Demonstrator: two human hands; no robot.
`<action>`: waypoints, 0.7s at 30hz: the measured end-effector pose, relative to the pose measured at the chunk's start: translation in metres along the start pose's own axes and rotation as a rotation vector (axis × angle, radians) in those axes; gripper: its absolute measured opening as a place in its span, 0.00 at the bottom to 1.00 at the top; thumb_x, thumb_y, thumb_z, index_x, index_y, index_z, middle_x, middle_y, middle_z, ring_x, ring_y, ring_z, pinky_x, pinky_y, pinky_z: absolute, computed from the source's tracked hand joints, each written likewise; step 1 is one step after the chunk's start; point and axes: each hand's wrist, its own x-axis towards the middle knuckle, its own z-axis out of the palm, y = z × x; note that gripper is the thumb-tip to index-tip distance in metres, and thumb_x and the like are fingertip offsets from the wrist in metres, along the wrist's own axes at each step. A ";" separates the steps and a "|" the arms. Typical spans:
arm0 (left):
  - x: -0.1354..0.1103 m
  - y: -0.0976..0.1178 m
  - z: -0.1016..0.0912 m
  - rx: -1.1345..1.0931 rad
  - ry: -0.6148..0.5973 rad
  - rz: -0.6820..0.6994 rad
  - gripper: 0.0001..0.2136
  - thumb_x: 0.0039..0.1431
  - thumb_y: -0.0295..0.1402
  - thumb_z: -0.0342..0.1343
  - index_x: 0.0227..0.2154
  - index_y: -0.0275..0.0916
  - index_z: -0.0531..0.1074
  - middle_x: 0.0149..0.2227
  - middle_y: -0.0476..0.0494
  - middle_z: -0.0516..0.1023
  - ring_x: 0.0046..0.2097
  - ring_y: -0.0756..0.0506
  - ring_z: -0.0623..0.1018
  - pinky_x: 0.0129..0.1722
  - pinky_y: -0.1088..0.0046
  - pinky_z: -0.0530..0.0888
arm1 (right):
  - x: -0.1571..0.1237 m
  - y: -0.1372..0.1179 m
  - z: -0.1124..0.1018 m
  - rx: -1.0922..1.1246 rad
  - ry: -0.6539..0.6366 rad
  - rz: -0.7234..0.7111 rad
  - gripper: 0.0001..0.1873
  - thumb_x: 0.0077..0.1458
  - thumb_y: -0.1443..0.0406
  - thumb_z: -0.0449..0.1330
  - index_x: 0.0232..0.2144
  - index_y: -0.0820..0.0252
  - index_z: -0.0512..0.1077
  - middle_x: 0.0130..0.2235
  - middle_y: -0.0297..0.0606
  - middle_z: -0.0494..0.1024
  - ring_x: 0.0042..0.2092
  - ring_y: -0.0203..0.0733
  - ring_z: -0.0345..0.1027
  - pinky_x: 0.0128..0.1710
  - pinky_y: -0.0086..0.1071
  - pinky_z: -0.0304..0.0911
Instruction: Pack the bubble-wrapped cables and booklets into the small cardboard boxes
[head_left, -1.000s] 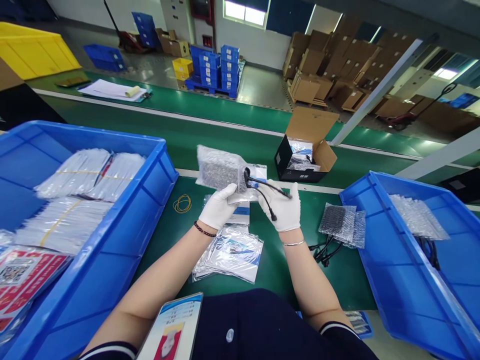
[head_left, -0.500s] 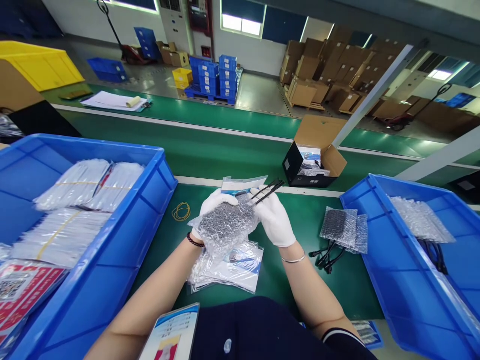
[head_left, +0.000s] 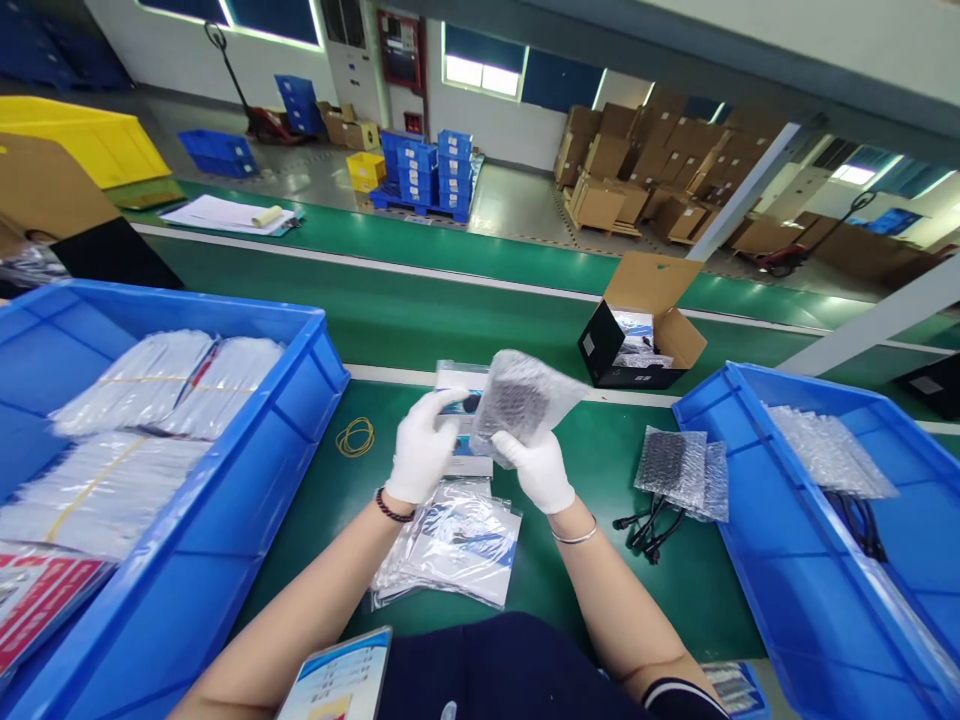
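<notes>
"Two white-gloved hands above the green tabletop (head_left: 607,450). From the left, then?"

"First, the left blue crate (head_left: 225,510), with banded bundles of white packets (head_left: 150,385) inside. Just beside that crate, yellow rubber bands (head_left: 355,437)."

"Next?"

"Left hand (head_left: 421,455), fingers half curled, tips close to a dark round piece (head_left: 471,403) at the left edge of the bubble-wrapped pack (head_left: 517,395). Gripping or merely touching? Cannot tell. Nearer the body, a loose pile of plastic-bagged leaflets (head_left: 465,545)."

"And the bubble-wrapped pack?"

"Raised off the tabletop, tilted, loose wrap pointing right. Right hand (head_left: 541,472) closed around the lower edge, thumb across the front."

"How best to handle?"

"Support the weight from below, pinch lightly, put no strain on the dark round piece, and turn slowly."

"Farther right?"

"Open black box (head_left: 630,375), set farther back, with bagged items inside. Then bubble-wrapped units (head_left: 671,465) with black cables (head_left: 652,525), close by the right blue crate (head_left: 795,560)."
</notes>
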 end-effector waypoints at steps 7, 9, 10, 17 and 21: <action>0.009 0.000 -0.011 -0.242 -0.073 -0.154 0.21 0.50 0.30 0.55 0.49 0.39 0.76 0.54 0.44 0.77 0.55 0.38 0.75 0.55 0.65 0.72 | 0.008 -0.003 -0.013 0.344 -0.097 0.070 0.24 0.52 0.53 0.67 0.49 0.56 0.75 0.52 0.39 0.78 0.56 0.49 0.69 0.63 0.45 0.58; 0.007 -0.001 -0.008 -0.248 -0.014 -0.200 0.23 0.54 0.36 0.58 0.54 0.42 0.72 0.57 0.45 0.75 0.56 0.39 0.75 0.55 0.67 0.71 | 0.008 0.003 -0.012 0.392 -0.017 0.057 0.22 0.53 0.54 0.67 0.49 0.56 0.76 0.52 0.39 0.78 0.56 0.47 0.70 0.64 0.46 0.56; 0.006 -0.002 -0.007 -0.222 0.004 -0.228 0.22 0.55 0.39 0.59 0.54 0.42 0.72 0.55 0.45 0.76 0.53 0.40 0.76 0.53 0.68 0.72 | 0.009 0.007 -0.011 0.404 0.020 0.053 0.23 0.53 0.55 0.68 0.49 0.56 0.76 0.53 0.39 0.78 0.55 0.48 0.70 0.64 0.47 0.56; 0.012 -0.024 -0.019 -0.009 -0.183 -0.369 0.12 0.55 0.43 0.56 0.24 0.40 0.74 0.20 0.51 0.76 0.28 0.45 0.75 0.32 0.71 0.67 | 0.021 0.036 -0.001 0.484 0.024 0.148 0.26 0.48 0.54 0.70 0.49 0.58 0.75 0.52 0.43 0.78 0.55 0.51 0.71 0.62 0.51 0.59; 0.015 -0.058 -0.028 -0.139 -0.058 -0.457 0.12 0.53 0.43 0.57 0.26 0.38 0.73 0.17 0.50 0.74 0.24 0.47 0.72 0.28 0.73 0.65 | 0.026 0.055 -0.009 0.503 0.086 0.262 0.22 0.45 0.55 0.71 0.41 0.58 0.78 0.50 0.47 0.79 0.54 0.53 0.72 0.56 0.48 0.66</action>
